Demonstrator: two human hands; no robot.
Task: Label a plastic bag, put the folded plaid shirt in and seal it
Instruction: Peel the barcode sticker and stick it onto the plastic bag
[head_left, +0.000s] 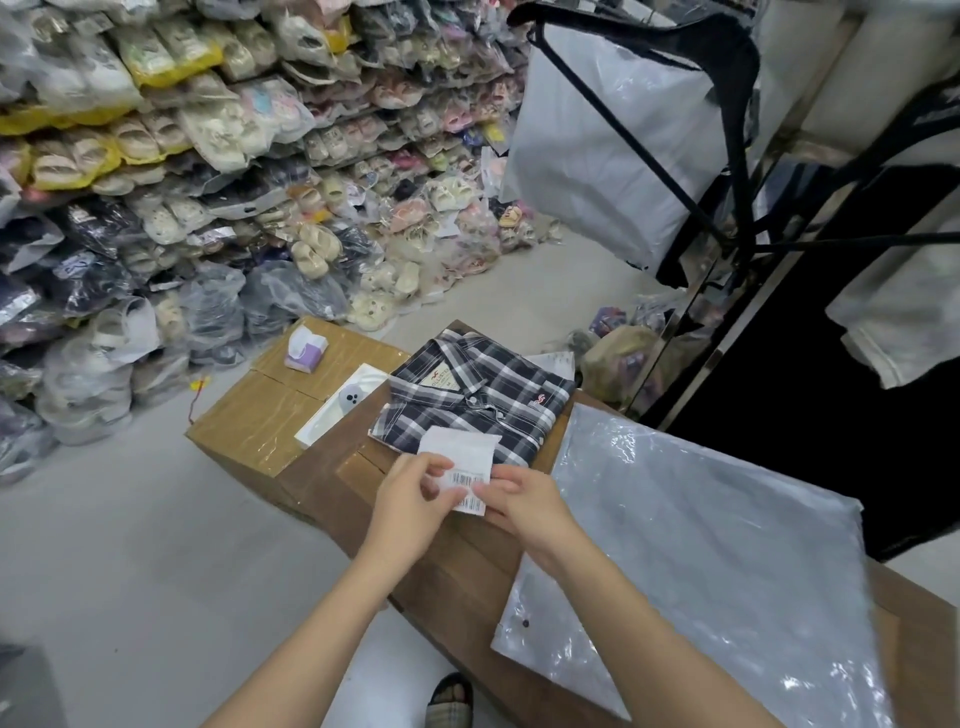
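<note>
A folded dark plaid shirt (478, 397) lies on the brown cardboard boxes (249, 421) ahead of me. Just in front of it, both my hands hold a white strip of barcode labels (460, 460). My left hand (410, 501) pinches its lower left edge with thumb and fingers. My right hand (524, 506) grips its lower right corner. A stack of clear plastic bags (711, 545) lies flat on the boxes to my right, untouched.
A purple tissue pack (306, 348) and a white phone (345, 402) rest on the left box. Bagged shoes (208, 182) are piled high on the floor at left and behind. A large white bag on a black frame (623, 140) hangs at upper right.
</note>
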